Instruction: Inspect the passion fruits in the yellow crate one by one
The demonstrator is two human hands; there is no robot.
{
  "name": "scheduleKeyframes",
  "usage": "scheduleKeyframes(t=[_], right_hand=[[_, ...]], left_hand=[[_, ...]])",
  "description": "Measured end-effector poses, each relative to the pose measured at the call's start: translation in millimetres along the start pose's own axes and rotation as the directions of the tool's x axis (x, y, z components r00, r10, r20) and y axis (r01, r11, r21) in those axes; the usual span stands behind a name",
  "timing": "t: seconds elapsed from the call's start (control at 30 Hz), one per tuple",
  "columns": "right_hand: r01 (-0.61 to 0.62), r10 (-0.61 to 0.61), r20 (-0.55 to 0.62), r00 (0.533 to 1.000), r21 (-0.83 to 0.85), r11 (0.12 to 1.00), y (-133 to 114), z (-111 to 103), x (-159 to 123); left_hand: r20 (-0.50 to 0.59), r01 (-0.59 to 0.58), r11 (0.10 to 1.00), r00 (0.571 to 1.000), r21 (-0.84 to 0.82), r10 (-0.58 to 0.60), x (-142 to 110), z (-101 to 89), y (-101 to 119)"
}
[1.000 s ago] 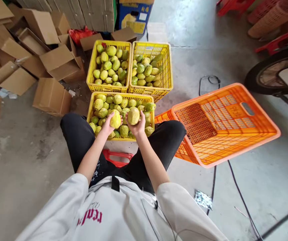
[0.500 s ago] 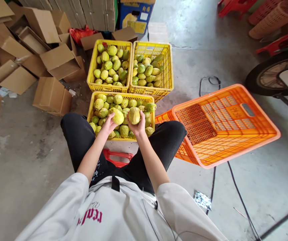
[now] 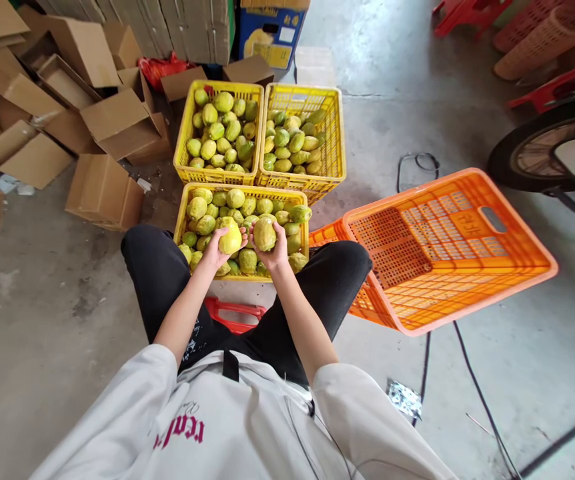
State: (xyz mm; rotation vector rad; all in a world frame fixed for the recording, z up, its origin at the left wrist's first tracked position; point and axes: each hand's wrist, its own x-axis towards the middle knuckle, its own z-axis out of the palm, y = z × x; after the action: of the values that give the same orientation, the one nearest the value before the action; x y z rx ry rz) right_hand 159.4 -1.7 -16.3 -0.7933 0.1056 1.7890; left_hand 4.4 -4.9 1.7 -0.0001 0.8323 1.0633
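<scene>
Lighting is bright, even daylight, strongest on the concrete floor at the top, where I note a pale washed-out sheen. Shadows are soft: a dim patch lies under my legs and between the yellow crates. Focus is sharp throughout, with no motion blur on my hands; wide-angle distortion bows the orange crate and stretches the frame edges.
</scene>
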Motion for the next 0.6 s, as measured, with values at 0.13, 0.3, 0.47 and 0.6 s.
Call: scheduleKeyframes(t=[0.13,0.3,0.47,0.6], right_hand=[[0.042,-0.041,0.008,0.999,-0.026,0.999,1,3,-3],[0.063,-0.063,0.044,0.997,0.01,0.998,-2,7,-10],[0.063,-0.065,0.071,0.995,0.027,0.998,-4,11,-13],[0.093,-0.094,0.03,0.995,0.04,0.995,-3,13,-10]], left_hand=[[0.02,0.011,1.0,1.0,-0.01,-0.011,-4,3.2,6],[-0.02,0.031,0.998,0.999,-0.052,-0.032,-7,7.8,10],[-0.047,0.011,1.0,0.999,-0.019,-0.012,-2,7.1,7],[-0.078,-0.004,1.0,0.997,-0.004,0.003,-1,5.1,4]])
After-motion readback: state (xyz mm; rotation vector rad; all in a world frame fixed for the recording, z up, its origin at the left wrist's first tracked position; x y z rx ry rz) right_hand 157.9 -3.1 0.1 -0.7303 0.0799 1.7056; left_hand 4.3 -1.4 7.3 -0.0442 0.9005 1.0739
